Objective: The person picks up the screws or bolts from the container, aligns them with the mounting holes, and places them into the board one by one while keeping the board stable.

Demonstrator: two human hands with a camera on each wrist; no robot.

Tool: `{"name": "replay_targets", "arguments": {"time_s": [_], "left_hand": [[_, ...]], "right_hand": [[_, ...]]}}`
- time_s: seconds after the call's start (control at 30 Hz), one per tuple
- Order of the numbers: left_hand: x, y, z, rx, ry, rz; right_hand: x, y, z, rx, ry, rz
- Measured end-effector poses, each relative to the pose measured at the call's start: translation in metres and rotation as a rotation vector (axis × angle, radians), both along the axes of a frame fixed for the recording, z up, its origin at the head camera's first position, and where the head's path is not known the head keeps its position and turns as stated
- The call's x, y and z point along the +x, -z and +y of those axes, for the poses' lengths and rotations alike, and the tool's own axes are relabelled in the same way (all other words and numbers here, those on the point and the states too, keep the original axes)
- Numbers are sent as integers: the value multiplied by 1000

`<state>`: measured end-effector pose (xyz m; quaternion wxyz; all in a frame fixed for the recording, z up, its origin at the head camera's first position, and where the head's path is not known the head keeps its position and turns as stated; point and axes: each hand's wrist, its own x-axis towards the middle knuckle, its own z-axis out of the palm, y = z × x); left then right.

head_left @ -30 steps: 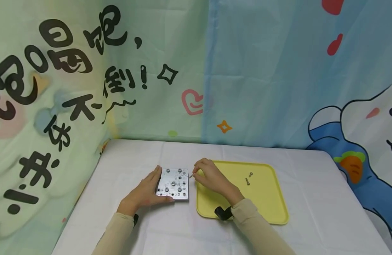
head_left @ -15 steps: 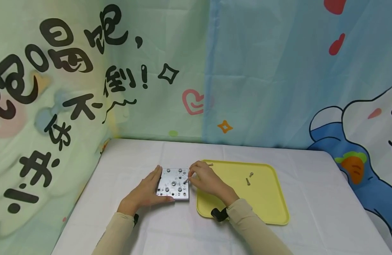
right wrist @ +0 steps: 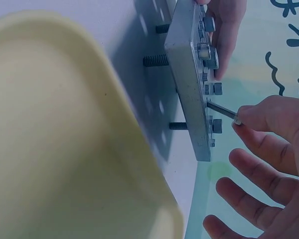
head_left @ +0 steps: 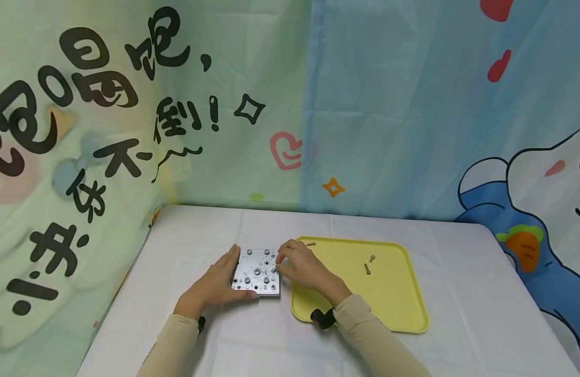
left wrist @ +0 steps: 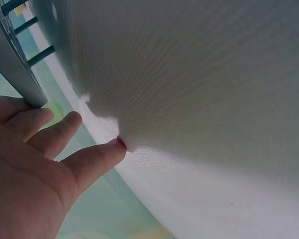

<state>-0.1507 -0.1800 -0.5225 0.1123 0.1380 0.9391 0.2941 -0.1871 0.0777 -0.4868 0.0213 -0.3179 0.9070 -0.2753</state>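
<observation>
The right hand (head_left: 303, 268), pinching a screw (right wrist: 221, 109), has moved from the tray's (head_left: 393, 309) left edge onto the metal plate (head_left: 256, 275), its tip now entering a hole, while the left hand (head_left: 213, 285) lies flat, steadying the plate's left edge.

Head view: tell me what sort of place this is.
Probably a makeshift tabletop work corner, not a workshop: a table under a white cloth, cartoon-printed fabric backdrops hung close behind, and a yellow tray of loose screws beside a metal plate.

Square metal plate (head_left: 256, 272), silver-grey, lying flat on the white counter (head_left: 200, 241) just left of the yellow tray (head_left: 398, 309), raised on bolts protruding beneath. Several bolt heads sit in its holes. One slender screw (right wrist: 222, 110), tilted, enters a hole near the plate's right edge.
</observation>
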Motion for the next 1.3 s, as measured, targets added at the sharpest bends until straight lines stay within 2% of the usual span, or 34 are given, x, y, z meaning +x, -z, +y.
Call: {"name": "replay_targets", "arguments": {"time_s": [0.4, 0.63, 0.97, 1.3], "left_hand": [[1, 1, 1, -11, -5, 9], [0, 1, 2, -6, 3, 11], [1, 1, 1, -12, -6, -7], [1, 1, 2, 12, -10, -10]], "right_hand": [[1, -3, -3, 21, -1, 42], [3, -1, 9, 17, 29, 34], [4, 5, 61, -42, 95, 50], [12, 9, 118, -61, 211, 54]]}}
